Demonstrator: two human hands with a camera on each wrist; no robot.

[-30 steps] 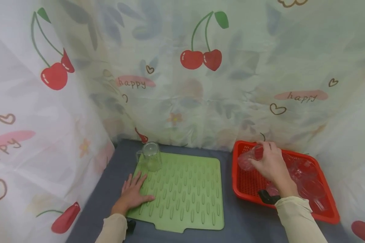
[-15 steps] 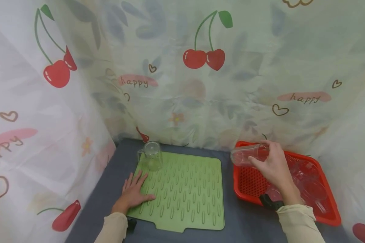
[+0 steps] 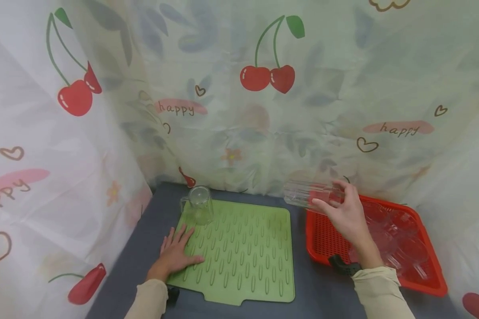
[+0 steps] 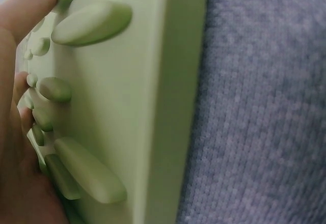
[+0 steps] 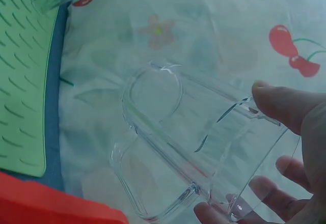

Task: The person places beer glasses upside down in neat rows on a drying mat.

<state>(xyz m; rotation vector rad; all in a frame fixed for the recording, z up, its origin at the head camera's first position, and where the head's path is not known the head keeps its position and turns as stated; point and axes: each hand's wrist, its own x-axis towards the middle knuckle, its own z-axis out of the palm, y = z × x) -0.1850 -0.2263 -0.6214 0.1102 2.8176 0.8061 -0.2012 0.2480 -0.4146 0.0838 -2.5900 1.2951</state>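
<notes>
A clear glass mug (image 3: 299, 193) lies nearly on its side in the air, gripped at one end by my right hand (image 3: 345, 212). In the right wrist view the mug's looped handle (image 5: 147, 186) shows on its lower side, with thumb and fingers around the near end. My left hand (image 3: 177, 252) rests with fingers spread on the left part of a green ridged drying mat (image 3: 243, 248). Another clear glass mug (image 3: 200, 206) stands at the mat's far left corner, its handle pointing left.
On the right stands a red plastic basket (image 3: 437, 270) with several clear glass pieces (image 3: 407, 243) in it. Grey-blue cloth (image 3: 131, 266) covers the table. A patterned curtain (image 3: 231, 110) closes off the back and both sides.
My right hand has lifted the mug up out of the red basket and carried it left, past the basket's left edge. The left hand stays on the mat.
</notes>
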